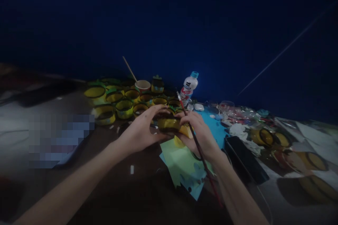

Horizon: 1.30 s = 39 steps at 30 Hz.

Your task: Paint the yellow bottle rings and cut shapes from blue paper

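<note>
- Both hands meet at one yellow ring (pixel 169 125), held just above the dark worktop (pixel 137 190) at the centre of the view.
- The left hand (pixel 139 132) cups the ring from its left side, fingers (pixel 155 109) curled over the top rim and pressed onto it.
- The right hand (pixel 200 132) closes on the ring from its right side, fingers bent round the far edge, so the ring lies between the two palms, touching both.
- The ring's open face points roughly up and toward the camera; its band runs left to right between the hands.
- The right hand also grips one brush (pixel 196 140). Its long axis runs from the tip, up and left near the bottle, down and right along the forearm, and it crosses the back of the hand.
- Neither hand is nearer: both are on the ring.
- Count, rings: one in the hands; a cluster of rings (pixel 124 100) stands behind on the worktop, about a dozen, though blur prevents an exact count.
- Further ring-like pieces (pixel 266 137) lie at the right; how many, I cannot tell.
- One cup (pixel 143 85) with one stick (pixel 129 68) in it stands behind the cluster.
- One bottle (pixel 188 88) with a blue cap stands behind the hands.
- One black phone (pixel 245 158) lies just right of the right wrist.
- Green paper (pixel 182 165) lies under the hands, over a blue sheet.
</note>
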{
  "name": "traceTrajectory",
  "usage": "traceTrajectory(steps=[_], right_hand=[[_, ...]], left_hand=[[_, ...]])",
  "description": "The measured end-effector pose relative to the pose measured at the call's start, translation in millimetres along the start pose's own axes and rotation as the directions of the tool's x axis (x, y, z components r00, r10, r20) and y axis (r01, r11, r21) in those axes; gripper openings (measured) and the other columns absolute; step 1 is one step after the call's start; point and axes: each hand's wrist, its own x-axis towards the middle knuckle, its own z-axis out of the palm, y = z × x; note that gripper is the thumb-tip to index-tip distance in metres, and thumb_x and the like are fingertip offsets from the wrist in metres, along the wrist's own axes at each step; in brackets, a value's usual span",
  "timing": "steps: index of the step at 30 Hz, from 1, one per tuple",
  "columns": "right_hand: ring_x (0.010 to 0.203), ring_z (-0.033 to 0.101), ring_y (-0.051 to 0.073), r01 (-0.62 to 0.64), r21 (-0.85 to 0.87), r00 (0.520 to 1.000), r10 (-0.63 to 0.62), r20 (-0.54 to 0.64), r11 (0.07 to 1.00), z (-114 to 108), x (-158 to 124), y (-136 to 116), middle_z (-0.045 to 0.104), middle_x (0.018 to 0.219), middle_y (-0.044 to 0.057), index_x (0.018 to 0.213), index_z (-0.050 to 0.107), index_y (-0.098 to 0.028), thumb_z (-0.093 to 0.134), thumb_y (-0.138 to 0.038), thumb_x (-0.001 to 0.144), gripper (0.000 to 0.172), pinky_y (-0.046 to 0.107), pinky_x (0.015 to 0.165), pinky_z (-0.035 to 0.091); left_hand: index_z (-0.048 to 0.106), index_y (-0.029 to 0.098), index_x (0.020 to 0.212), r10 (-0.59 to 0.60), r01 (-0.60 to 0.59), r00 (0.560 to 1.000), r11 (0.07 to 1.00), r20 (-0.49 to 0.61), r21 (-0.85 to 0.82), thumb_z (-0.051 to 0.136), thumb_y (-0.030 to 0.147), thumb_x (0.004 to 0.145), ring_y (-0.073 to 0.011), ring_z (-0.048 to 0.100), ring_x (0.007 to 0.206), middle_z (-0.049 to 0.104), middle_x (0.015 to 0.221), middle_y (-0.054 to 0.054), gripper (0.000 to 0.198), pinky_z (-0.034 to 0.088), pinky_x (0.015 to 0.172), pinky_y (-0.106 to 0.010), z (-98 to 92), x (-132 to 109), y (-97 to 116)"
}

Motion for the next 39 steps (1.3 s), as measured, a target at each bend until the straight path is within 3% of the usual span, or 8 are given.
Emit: traceTrajectory(steps=[3, 6, 10, 13, 18, 21, 25, 39], right_hand=[[0.102, 0.05, 0.025, -0.042, 0.091, 0.998, 0.046, -0.05, 0.995, -5.3, 1.8, -1.6, 0.058, 0.109, 0.005, 0.085, 0.043, -0.024, 0.061, -0.007, 0.067, 0.03, 0.041, 0.085, 0.039], [0.104, 0.051, 0.025, -0.095, 0.17, 0.992, 0.108, -0.072, 0.981, -8.5, 3.5, -1.6, 0.058, 0.11, 0.005, 0.083, 0.042, -0.024, 0.06, -0.006, 0.067, 0.03, 0.041, 0.087, 0.039], [0.108, 0.051, 0.025, -0.119, 0.199, 0.987, 0.137, -0.081, 0.973, -8.9, 3.8, 2.5, 0.056, 0.114, 0.006, 0.089, 0.046, -0.024, 0.062, -0.014, 0.071, 0.027, 0.041, 0.09, 0.039], [0.109, 0.051, 0.022, -0.139, 0.253, 0.98, 0.17, -0.107, 0.958, -12.3, 3.0, 2.5, 0.057, 0.115, 0.006, 0.104, 0.051, -0.025, 0.051, -0.018, 0.082, 0.022, 0.039, 0.092, 0.039], [0.08, 0.059, 0.019, -0.051, 0.494, 0.961, 0.178, -0.213, 0.868, -21.5, -0.1, -1.4, 0.062, 0.083, 0.003, 0.104, 0.063, -0.027, 0.04, -0.024, 0.09, 0.027, 0.035, 0.073, 0.047], [0.071, 0.059, 0.016, -0.108, 0.638, 0.968, 0.226, -0.107, 0.762, -22.1, -3.4, 0.2, 0.061, 0.078, 0.002, 0.094, 0.066, -0.025, 0.048, -0.023, 0.086, 0.02, 0.031, 0.062, 0.048], [0.071, 0.06, 0.015, -0.165, 0.71, 0.969, 0.247, -0.013, 0.684, -19.1, -6.9, 3.3, 0.063, 0.076, 0.001, 0.087, 0.063, -0.023, 0.053, -0.017, 0.081, 0.014, 0.029, 0.062, 0.048], [0.072, 0.058, 0.015, -0.173, 0.693, 0.977, 0.209, 0.034, 0.7, -23.8, -4.0, 6.4, 0.061, 0.078, 0.002, 0.081, 0.064, -0.022, 0.053, -0.014, 0.078, 0.014, 0.029, 0.065, 0.048]], left_hand=[[0.032, 0.021, 0.126, -0.05, 0.051, 0.999, 0.991, 0.013, -0.12, 0.071, 0.037, 0.064, -0.024, 0.05, 0.115, 0.053, 0.124, -0.01, 0.075, 0.043, 0.095, -0.036, 1.1, 1.9, -1.2], [0.04, 0.021, 0.12, -0.095, 0.101, 0.994, 0.986, 0.051, -0.136, 0.065, 0.034, 0.07, -0.0231, 0.055, 0.109, 0.057, 0.119, -0.008, 0.058, 0.047, 0.09, -0.034, 1.8, 2.8, -4.9], [0.048, 0.019, 0.116, -0.158, 0.158, 0.987, 0.987, -0.006, 0.013, 0.061, 0.028, 0.072, -0.0238, 0.058, 0.103, 0.061, 0.112, -0.007, 0.046, 0.048, 0.087, -0.035, 1.9, 1.9, -10.4], [0.047, 0.017, 0.118, -0.097, 0.112, 0.991, 0.979, -0.09, 0.173, 0.058, 0.025, 0.074, -0.0255, 0.053, 0.11, 0.056, 0.118, -0.01, 0.047, 0.045, 0.091, -0.037, 2.8, 1.9, -14.0], [0.047, 0.016, 0.121, -0.011, 0.039, 0.996, 0.943, -0.088, 0.33, 0.054, 0.024, 0.078, -0.0249, 0.053, 0.108, 0.058, 0.115, -0.011, 0.044, 0.045, 0.091, -0.039, 5.7, 2.8, -16.4], [0.047, 0.012, 0.12, 0.014, 0.015, 0.997, 0.936, -0.081, 0.352, 0.053, 0.022, 0.078, -0.0256, 0.052, 0.11, 0.058, 0.116, -0.014, 0.044, 0.044, 0.093, -0.041, 5.6, 1.8, -15.8], [0.05, 0.012, 0.117, 0.041, -0.011, 0.996, 0.941, -0.082, 0.337, 0.054, 0.02, 0.077, -0.0241, 0.053, 0.108, 0.06, 0.114, -0.013, 0.041, 0.044, 0.094, -0.041, 3.3, 0.6, -13.1], [0.053, 0.015, 0.116, -0.001, 0.024, 0.996, 0.964, -0.086, 0.264, 0.06, 0.026, 0.074, -0.0243, 0.057, 0.106, 0.061, 0.115, -0.009, 0.044, 0.045, 0.093, -0.036, 0.2, 0.1, -6.7]])
